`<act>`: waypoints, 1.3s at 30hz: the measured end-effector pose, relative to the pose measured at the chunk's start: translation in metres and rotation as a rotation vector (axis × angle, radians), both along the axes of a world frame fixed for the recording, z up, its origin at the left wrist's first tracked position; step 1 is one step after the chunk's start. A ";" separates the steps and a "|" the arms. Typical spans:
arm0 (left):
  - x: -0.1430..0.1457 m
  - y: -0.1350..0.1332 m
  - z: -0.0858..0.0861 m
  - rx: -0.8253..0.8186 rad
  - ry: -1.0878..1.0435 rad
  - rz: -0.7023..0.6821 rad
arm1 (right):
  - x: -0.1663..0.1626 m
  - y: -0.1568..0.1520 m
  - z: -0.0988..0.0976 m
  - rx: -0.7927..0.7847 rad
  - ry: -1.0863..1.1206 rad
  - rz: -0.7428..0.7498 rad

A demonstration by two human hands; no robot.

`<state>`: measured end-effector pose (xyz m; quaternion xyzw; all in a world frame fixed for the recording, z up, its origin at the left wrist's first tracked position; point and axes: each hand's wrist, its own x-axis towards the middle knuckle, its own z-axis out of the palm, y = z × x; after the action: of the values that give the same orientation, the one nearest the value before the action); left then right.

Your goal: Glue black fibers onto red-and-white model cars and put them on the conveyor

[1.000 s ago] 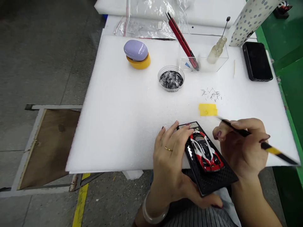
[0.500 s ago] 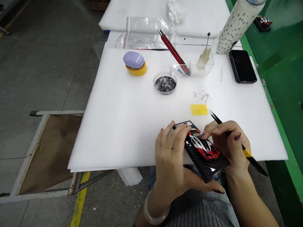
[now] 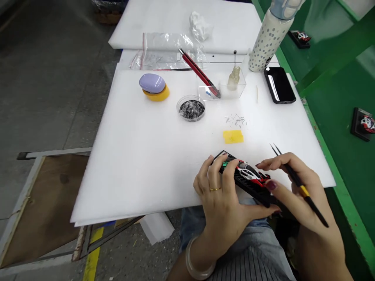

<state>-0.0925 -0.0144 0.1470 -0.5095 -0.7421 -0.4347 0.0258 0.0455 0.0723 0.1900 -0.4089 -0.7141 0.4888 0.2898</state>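
A small red, white and black model car [image 3: 250, 175] sits on a black display base [image 3: 252, 187] at the near edge of the white foam sheet [image 3: 152, 148]. My left hand [image 3: 225, 203] is closed round the base, fingers over its far end and thumb under its near end. My right hand [image 3: 293, 187] grips black tweezers [image 3: 295, 181] with a yellow band, their tips pointing up and away from the car. The fingertips of that hand rest against the car's side and the base.
On the foam lie a yellow pad [image 3: 233, 136], a scatter of tiny black pins [image 3: 236, 120], a dish of black pins [image 3: 191, 108], a purple and yellow case [image 3: 154, 86], a clear box [image 3: 222, 88] holding a red knife, a black phone [image 3: 279, 84] and a spotted bottle [image 3: 268, 37]. More model cars sit on the green bench [image 3: 363, 123].
The base has tipped flatter and lower toward the foam's edge. My right hand has swung the tweezers' tips upward, off the yellow pad, and its fingers have come to the car's side.
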 end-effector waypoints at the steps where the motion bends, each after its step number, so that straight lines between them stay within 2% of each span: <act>1: 0.006 0.002 -0.002 -0.010 0.023 0.016 | 0.005 -0.001 0.001 0.023 -0.065 0.017; 6: 0.026 0.007 -0.011 -0.004 0.100 0.077 | 0.006 -0.003 -0.006 0.047 -0.156 0.022; 9: 0.021 0.006 -0.008 0.022 0.103 0.008 | 0.008 0.000 -0.013 0.002 -0.125 -0.022; 11: 0.007 0.004 -0.005 0.070 0.112 -0.057 | 0.022 0.007 -0.017 0.019 -0.097 -0.107; 13: -0.015 0.001 -0.002 0.114 0.125 -0.075 | 0.051 0.020 -0.022 0.091 -0.096 -0.274; 15: -0.040 0.000 -0.003 0.091 0.129 -0.038 | 0.092 0.037 -0.029 0.200 -0.164 -0.522; 18: -0.071 0.004 -0.011 0.025 0.079 -0.002 | 0.160 0.057 -0.039 0.323 -0.442 -0.875; 21: -0.083 0.005 -0.022 -0.061 0.032 -0.031 | 0.211 0.072 -0.040 0.279 -0.604 -0.961; 24: -0.085 0.002 -0.029 -0.109 0.017 -0.066 | 0.234 0.098 -0.029 0.243 -0.626 -0.988; 28: -0.087 -0.001 -0.032 -0.157 0.004 -0.077 | 0.232 0.156 -0.009 0.179 -0.720 -1.063; 32: -0.089 0.000 -0.034 -0.196 -0.012 -0.072 | 0.211 0.197 0.001 0.097 -0.773 -1.036; 36: -0.088 0.000 -0.037 -0.171 0.017 -0.100 | 0.190 0.198 0.018 0.198 -0.688 -0.979; 39: -0.085 0.001 -0.035 -0.110 0.048 -0.122 | 0.166 0.172 0.039 0.346 -0.563 -0.881</act>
<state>-0.1772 -0.0135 0.1121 -0.5647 -0.7316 -0.3817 -0.0108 0.2111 0.2443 0.2291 -0.7305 -0.5951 0.0684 0.3279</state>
